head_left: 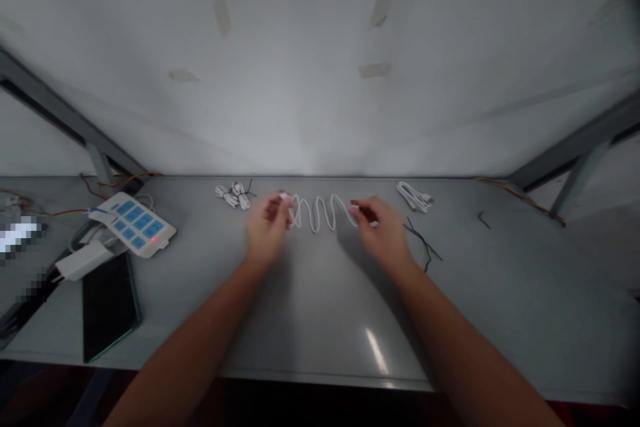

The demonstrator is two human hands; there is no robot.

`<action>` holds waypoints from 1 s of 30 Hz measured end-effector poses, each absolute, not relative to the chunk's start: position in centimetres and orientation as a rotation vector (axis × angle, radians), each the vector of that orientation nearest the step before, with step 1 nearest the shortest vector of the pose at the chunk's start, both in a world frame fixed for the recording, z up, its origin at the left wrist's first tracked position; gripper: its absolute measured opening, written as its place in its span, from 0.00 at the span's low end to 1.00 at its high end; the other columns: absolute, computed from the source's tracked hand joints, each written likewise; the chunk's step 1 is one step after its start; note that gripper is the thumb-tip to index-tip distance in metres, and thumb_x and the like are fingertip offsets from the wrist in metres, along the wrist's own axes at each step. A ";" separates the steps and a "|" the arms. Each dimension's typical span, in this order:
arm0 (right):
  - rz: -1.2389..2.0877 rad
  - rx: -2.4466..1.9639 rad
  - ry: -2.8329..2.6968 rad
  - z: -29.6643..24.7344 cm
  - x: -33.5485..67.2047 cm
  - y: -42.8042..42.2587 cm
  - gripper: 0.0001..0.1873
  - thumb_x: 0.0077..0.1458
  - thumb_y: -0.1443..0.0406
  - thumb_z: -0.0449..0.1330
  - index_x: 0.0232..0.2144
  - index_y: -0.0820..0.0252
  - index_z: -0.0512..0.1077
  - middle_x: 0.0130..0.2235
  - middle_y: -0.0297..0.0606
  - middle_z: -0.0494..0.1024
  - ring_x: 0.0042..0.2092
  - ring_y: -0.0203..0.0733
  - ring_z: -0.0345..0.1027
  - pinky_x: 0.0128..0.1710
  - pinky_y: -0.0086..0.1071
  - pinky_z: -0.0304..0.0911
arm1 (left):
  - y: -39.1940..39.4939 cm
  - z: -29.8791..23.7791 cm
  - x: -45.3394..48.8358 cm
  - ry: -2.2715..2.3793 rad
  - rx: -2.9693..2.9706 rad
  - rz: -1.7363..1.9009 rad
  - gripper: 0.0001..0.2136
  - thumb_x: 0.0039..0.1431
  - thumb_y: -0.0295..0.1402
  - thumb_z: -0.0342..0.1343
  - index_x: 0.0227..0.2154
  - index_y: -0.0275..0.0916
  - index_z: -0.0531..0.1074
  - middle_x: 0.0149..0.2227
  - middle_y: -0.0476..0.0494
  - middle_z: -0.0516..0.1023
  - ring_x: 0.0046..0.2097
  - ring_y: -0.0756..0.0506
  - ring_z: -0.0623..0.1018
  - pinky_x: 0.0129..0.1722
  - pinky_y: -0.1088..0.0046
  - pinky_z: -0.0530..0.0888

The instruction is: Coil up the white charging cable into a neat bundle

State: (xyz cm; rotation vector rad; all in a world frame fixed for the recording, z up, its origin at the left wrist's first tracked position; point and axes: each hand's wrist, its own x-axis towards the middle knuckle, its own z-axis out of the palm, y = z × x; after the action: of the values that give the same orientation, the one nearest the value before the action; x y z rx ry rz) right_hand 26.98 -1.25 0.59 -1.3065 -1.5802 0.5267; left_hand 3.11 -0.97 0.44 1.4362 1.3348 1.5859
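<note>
A white cable (320, 211) lies in wavy loops on the grey table (310, 293) between my two hands. My left hand (267, 230) pinches the cable's left end near its plug. My right hand (383, 233) pinches the right end. Both forearms reach in from the near edge. A bundled white cable (234, 195) lies behind my left hand, and another bundled white cable (414, 197) lies behind my right hand. Thin black ties (423, 243) lie just right of my right hand.
At the left sit a white power strip (134, 223) with blue sockets and a red light, a white adapter (83, 261) and a dark phone (107, 303). Coloured wires (520, 197) run along the back right. A small black piece (483, 219) lies at right. A white wall stands behind.
</note>
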 end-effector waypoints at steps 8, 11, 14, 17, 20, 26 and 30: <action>0.916 -1.539 -1.139 0.0 30.1 0.8 0.10 0.52 0.58 0.65 0.26 0.56 0.72 0.22 0.35 0.76 0.19 0.38 0.64 0.17 0.31 0.57 | 1.5 1.0 -2.9 2.104 1.629 1.013 0.11 0.66 0.38 0.52 0.32 0.39 0.74 0.31 0.40 0.79 0.35 0.42 0.79 0.36 0.69 0.71; 1.275 -1.522 -1.117 -0.4 28.8 0.5 0.09 0.46 0.63 0.68 0.26 0.55 0.70 0.19 0.33 0.75 0.18 0.39 0.66 0.15 0.31 0.59 | 0.8 -0.2 -1.1 2.110 1.819 0.619 0.10 0.66 0.35 0.52 0.29 0.39 0.73 0.30 0.39 0.79 0.34 0.40 0.79 0.35 0.68 0.68; 1.482 -1.391 -1.131 -0.8 27.1 -0.4 0.17 0.41 0.67 0.70 0.34 0.55 0.70 0.20 0.30 0.77 0.18 0.41 0.70 0.17 0.32 0.65 | -0.4 -1.0 1.9 1.931 1.955 0.562 0.08 0.65 0.36 0.54 0.34 0.40 0.75 0.31 0.40 0.79 0.32 0.42 0.77 0.33 0.68 0.67; 1.587 -1.282 -1.141 -1.1 25.7 -1.3 0.25 0.41 0.67 0.72 0.42 0.56 0.69 0.22 0.28 0.78 0.19 0.42 0.72 0.19 0.33 0.68 | -1.2 -1.3 4.3 1.673 2.049 0.640 0.09 0.66 0.36 0.53 0.34 0.41 0.76 0.31 0.43 0.79 0.32 0.43 0.76 0.33 0.69 0.67; 1.717 -1.159 -1.181 -1.1 24.9 -1.8 0.26 0.43 0.67 0.72 0.45 0.57 0.69 0.25 0.30 0.79 0.23 0.42 0.75 0.23 0.34 0.72 | -1.6 -1.4 5.4 1.518 2.102 0.756 0.11 0.67 0.35 0.51 0.34 0.40 0.77 0.32 0.43 0.78 0.35 0.44 0.76 0.36 0.68 0.69; 1.768 -1.015 -1.128 -1.0 23.6 -2.1 0.19 0.44 0.66 0.72 0.39 0.56 0.72 0.33 0.33 0.83 0.31 0.41 0.78 0.34 0.37 0.77 | -1.8 -1.2 5.9 1.385 2.065 0.913 0.16 0.72 0.39 0.49 0.38 0.41 0.81 0.35 0.43 0.77 0.38 0.45 0.77 0.40 0.68 0.73; 1.807 -0.873 -0.945 -0.9 23.0 -2.2 0.17 0.41 0.70 0.69 0.37 0.55 0.74 0.37 0.35 0.83 0.39 0.44 0.79 0.41 0.40 0.77 | -1.8 -1.0 5.8 1.338 1.972 1.086 0.14 0.71 0.39 0.52 0.46 0.43 0.81 0.43 0.42 0.80 0.46 0.44 0.79 0.48 0.68 0.75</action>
State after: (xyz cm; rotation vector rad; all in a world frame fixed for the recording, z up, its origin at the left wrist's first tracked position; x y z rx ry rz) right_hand 22.97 -2.21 -0.85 -0.8727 -0.9452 1.8073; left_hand 5.83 -1.76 -0.98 1.9723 1.3376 1.0855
